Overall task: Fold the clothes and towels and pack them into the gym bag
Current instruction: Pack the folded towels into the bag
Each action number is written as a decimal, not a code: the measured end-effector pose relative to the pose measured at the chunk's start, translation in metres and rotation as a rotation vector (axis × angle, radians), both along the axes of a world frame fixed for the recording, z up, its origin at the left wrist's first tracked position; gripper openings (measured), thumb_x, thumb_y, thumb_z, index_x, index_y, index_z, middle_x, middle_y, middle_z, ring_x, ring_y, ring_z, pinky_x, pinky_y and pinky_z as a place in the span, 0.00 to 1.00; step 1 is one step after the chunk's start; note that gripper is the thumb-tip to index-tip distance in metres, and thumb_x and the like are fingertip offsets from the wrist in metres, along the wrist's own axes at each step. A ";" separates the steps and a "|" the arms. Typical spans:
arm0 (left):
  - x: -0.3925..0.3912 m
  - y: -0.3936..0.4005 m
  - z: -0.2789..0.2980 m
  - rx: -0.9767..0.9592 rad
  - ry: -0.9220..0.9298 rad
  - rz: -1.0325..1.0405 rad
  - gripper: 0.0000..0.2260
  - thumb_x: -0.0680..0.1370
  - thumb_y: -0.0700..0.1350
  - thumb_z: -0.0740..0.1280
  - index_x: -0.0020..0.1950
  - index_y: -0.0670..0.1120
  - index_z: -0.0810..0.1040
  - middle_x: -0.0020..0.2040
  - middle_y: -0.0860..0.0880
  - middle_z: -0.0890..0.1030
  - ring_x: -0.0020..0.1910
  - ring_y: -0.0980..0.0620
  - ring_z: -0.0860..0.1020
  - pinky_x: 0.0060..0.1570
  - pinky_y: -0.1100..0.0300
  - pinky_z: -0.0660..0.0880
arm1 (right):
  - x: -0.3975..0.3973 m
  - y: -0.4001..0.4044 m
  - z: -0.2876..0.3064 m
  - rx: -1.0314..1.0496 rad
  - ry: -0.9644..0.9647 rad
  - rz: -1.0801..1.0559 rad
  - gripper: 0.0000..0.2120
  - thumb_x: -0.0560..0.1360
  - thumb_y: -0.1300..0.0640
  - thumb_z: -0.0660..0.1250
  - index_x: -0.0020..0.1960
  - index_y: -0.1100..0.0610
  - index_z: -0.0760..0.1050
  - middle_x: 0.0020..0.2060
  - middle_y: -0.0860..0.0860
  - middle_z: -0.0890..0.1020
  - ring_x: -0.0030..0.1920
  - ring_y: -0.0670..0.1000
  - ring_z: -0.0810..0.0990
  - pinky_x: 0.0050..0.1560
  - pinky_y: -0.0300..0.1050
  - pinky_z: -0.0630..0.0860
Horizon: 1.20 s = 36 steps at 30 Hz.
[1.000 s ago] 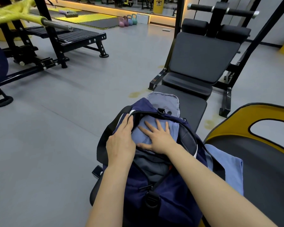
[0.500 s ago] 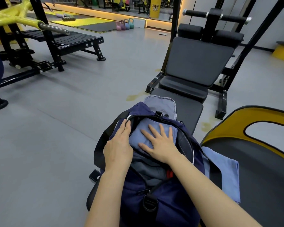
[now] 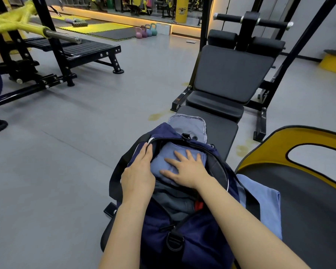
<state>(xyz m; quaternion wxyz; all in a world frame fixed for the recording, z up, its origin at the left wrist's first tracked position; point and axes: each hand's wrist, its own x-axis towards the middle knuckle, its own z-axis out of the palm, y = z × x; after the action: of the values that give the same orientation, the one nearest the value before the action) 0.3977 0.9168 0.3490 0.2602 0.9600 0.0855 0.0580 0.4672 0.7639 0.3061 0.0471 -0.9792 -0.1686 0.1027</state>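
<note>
We see a folded blue terry towel (image 3: 179, 159) lying in the open navy fabric gym bag (image 3: 184, 241) on a black padded bench (image 3: 223, 133). The right hand (image 3: 186, 167) presses flat on it, fingers spread. The left hand (image 3: 137, 175) grips the bag's left rim. Another light blue towel (image 3: 260, 206) lies right of the bag.

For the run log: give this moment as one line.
phase: packing | right hand: flat on blue towel in gym bag | left hand: holding bag opening | second towel: outside
</note>
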 end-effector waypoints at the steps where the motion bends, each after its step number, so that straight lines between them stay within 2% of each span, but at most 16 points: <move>1: 0.000 0.000 0.000 -0.002 -0.006 0.004 0.35 0.76 0.32 0.55 0.77 0.57 0.51 0.76 0.65 0.48 0.57 0.46 0.76 0.48 0.57 0.70 | 0.003 0.003 0.001 0.026 -0.072 -0.002 0.30 0.78 0.33 0.48 0.76 0.45 0.58 0.77 0.49 0.54 0.77 0.56 0.46 0.74 0.60 0.41; 3: 0.000 0.000 -0.001 -0.005 -0.017 0.003 0.34 0.76 0.32 0.54 0.77 0.57 0.51 0.76 0.65 0.49 0.57 0.46 0.76 0.47 0.58 0.70 | 0.008 0.011 -0.002 0.092 -0.152 0.007 0.31 0.80 0.37 0.49 0.77 0.52 0.56 0.77 0.49 0.54 0.77 0.53 0.47 0.75 0.54 0.43; 6: -0.001 0.001 -0.001 -0.018 -0.039 -0.003 0.34 0.75 0.32 0.54 0.77 0.57 0.53 0.76 0.64 0.50 0.59 0.47 0.75 0.48 0.58 0.71 | 0.012 0.021 -0.013 0.129 -0.039 -0.025 0.33 0.79 0.36 0.49 0.78 0.50 0.47 0.78 0.47 0.47 0.77 0.52 0.43 0.75 0.54 0.40; 11: 0.000 0.004 -0.001 -0.024 -0.028 -0.015 0.33 0.76 0.33 0.54 0.77 0.56 0.53 0.77 0.64 0.50 0.61 0.48 0.74 0.50 0.59 0.69 | 0.011 0.023 -0.026 0.089 -0.045 -0.022 0.34 0.77 0.33 0.45 0.78 0.47 0.45 0.78 0.46 0.45 0.77 0.52 0.41 0.74 0.55 0.36; 17: -0.002 0.002 0.003 -0.010 0.026 -0.041 0.33 0.77 0.34 0.53 0.78 0.56 0.51 0.77 0.63 0.48 0.54 0.44 0.77 0.52 0.52 0.74 | 0.007 0.019 -0.018 0.096 -0.024 -0.009 0.32 0.79 0.36 0.46 0.78 0.48 0.44 0.78 0.45 0.45 0.77 0.51 0.40 0.74 0.54 0.35; 19: -0.004 0.002 0.005 0.009 0.027 -0.054 0.33 0.76 0.33 0.53 0.78 0.56 0.51 0.77 0.63 0.47 0.54 0.45 0.77 0.49 0.56 0.72 | 0.001 0.015 -0.015 0.105 -0.016 -0.015 0.31 0.80 0.36 0.45 0.78 0.48 0.44 0.78 0.45 0.45 0.77 0.50 0.39 0.74 0.54 0.36; 22: -0.006 -0.004 0.009 0.041 0.067 -0.109 0.33 0.77 0.33 0.53 0.78 0.55 0.49 0.77 0.62 0.45 0.62 0.53 0.73 0.48 0.62 0.67 | -0.010 0.010 -0.020 0.070 -0.023 -0.016 0.32 0.79 0.35 0.40 0.78 0.49 0.43 0.78 0.46 0.44 0.77 0.50 0.38 0.74 0.53 0.35; 23: -0.006 -0.006 0.010 0.061 0.091 -0.131 0.33 0.77 0.33 0.53 0.78 0.55 0.47 0.77 0.63 0.44 0.62 0.53 0.73 0.49 0.62 0.67 | -0.012 0.010 -0.020 0.061 -0.027 -0.013 0.33 0.78 0.35 0.38 0.78 0.49 0.42 0.78 0.46 0.43 0.77 0.51 0.38 0.74 0.53 0.35; 27: -0.009 -0.014 0.012 0.163 0.125 -0.203 0.33 0.78 0.33 0.53 0.78 0.55 0.46 0.76 0.64 0.40 0.51 0.49 0.77 0.45 0.59 0.72 | -0.012 0.011 -0.012 0.115 0.002 -0.025 0.30 0.81 0.39 0.45 0.78 0.49 0.45 0.78 0.47 0.46 0.77 0.50 0.40 0.75 0.52 0.36; 32: -0.010 -0.018 0.010 0.230 0.124 -0.210 0.33 0.77 0.34 0.54 0.78 0.54 0.48 0.76 0.63 0.39 0.50 0.47 0.77 0.40 0.59 0.69 | -0.024 -0.009 0.007 0.193 -0.148 -0.042 0.28 0.82 0.41 0.48 0.78 0.52 0.53 0.77 0.48 0.55 0.77 0.49 0.49 0.75 0.46 0.41; 36: -0.012 -0.027 0.006 0.262 0.141 -0.230 0.32 0.77 0.34 0.54 0.78 0.53 0.47 0.78 0.59 0.40 0.55 0.47 0.76 0.45 0.57 0.69 | -0.034 -0.044 0.021 0.307 -0.257 -0.131 0.25 0.82 0.43 0.50 0.76 0.52 0.59 0.76 0.47 0.60 0.77 0.47 0.53 0.75 0.43 0.44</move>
<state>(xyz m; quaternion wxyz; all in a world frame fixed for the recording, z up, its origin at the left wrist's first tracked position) 0.3854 0.8901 0.3553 0.1313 0.9908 -0.0151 -0.0289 0.4335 0.7204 0.3274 0.1805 -0.9744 -0.1231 -0.0532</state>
